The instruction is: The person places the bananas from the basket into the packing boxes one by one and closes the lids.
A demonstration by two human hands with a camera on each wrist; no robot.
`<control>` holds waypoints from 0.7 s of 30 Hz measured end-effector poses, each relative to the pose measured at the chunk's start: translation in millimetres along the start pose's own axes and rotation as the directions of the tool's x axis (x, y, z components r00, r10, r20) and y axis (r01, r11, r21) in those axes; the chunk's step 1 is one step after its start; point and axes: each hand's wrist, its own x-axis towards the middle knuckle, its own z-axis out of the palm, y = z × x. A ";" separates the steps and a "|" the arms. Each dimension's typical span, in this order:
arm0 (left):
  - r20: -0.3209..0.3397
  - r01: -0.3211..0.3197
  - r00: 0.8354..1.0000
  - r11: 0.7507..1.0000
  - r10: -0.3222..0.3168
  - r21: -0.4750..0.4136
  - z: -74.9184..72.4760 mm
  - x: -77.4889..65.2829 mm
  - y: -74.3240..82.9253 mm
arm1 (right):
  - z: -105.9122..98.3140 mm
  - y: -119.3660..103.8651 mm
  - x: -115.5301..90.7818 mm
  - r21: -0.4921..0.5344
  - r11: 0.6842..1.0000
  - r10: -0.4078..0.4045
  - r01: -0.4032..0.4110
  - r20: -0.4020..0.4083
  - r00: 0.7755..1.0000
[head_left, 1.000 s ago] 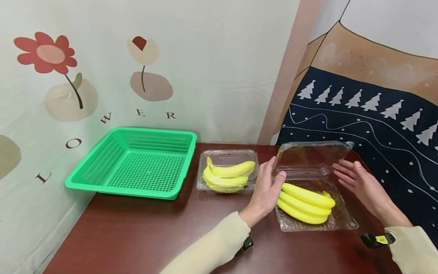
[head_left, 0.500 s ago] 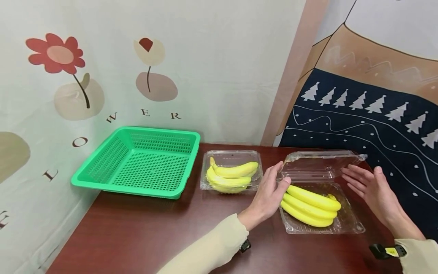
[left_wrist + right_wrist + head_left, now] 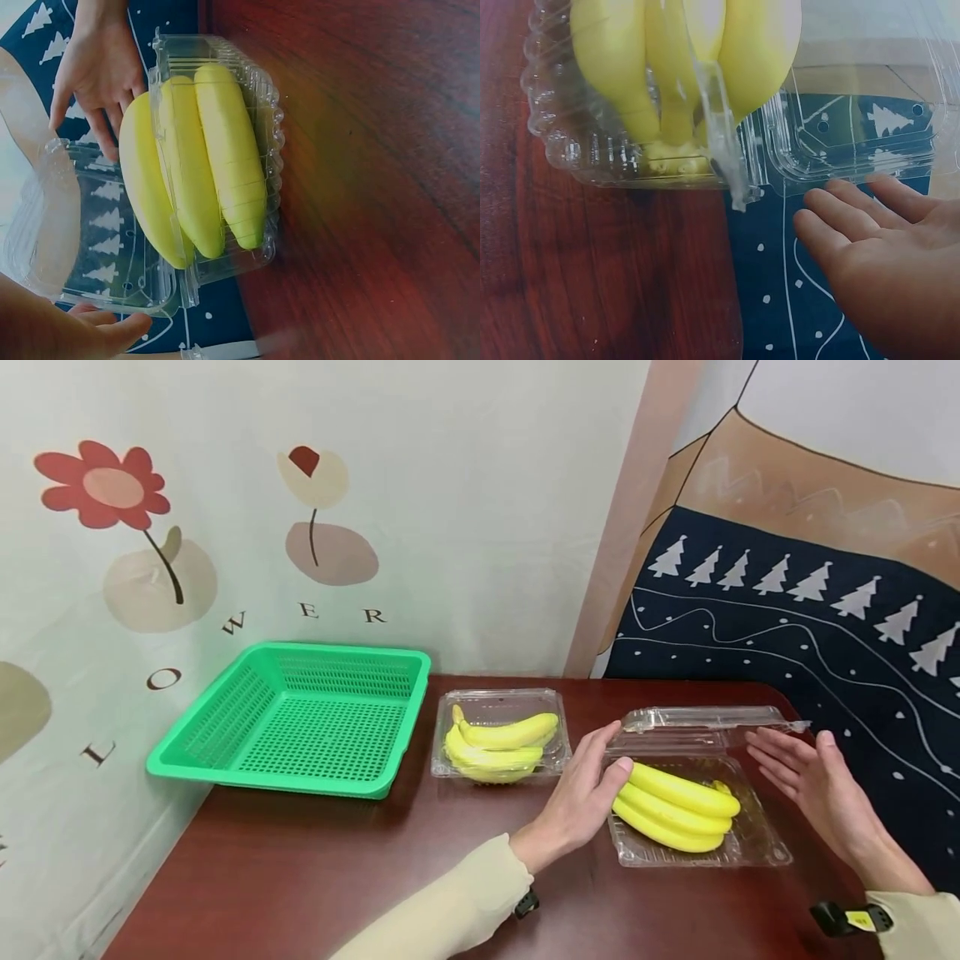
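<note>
A clear plastic clamshell box stands at the table's right with its lid raised on the far side. A bunch of yellow bananas lies in its base. The tilted lid rises above the hinge, between my two hands. My left hand is at the box's left, thumb beside the banana ends and fingertips right at the lid's left edge. With fingers extended, my right hand stands at the other side, fingertips close to the lid's right corner. In the right wrist view, the right fingers are just under the lid's edge.
To the left of my left hand sits a second clear box, closed over more bananas. A green perforated basket stands further left against the printed wall cloth. The dark red table ends at a rounded right corner.
The lid's top edge has come down in the head view. My right hand has shifted slightly to the right and down. My left hand stays near the lid's left edge; the bananas lie as before.
</note>
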 end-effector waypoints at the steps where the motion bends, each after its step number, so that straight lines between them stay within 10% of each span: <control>1: 0.001 -0.009 1.000 1.000 0.009 0.003 -0.7 -0.5 -0.1 | 0.3 -0.7 -0.2 -0.001 1.000 -0.003 0.003 0.003 1.000; 21: 0.110 -0.071 0.992 0.997 0.067 0.029 -12.8 -11.6 -2.6 | -3.0 -2.9 -15.2 0.142 0.990 -0.039 0.023 0.110 0.993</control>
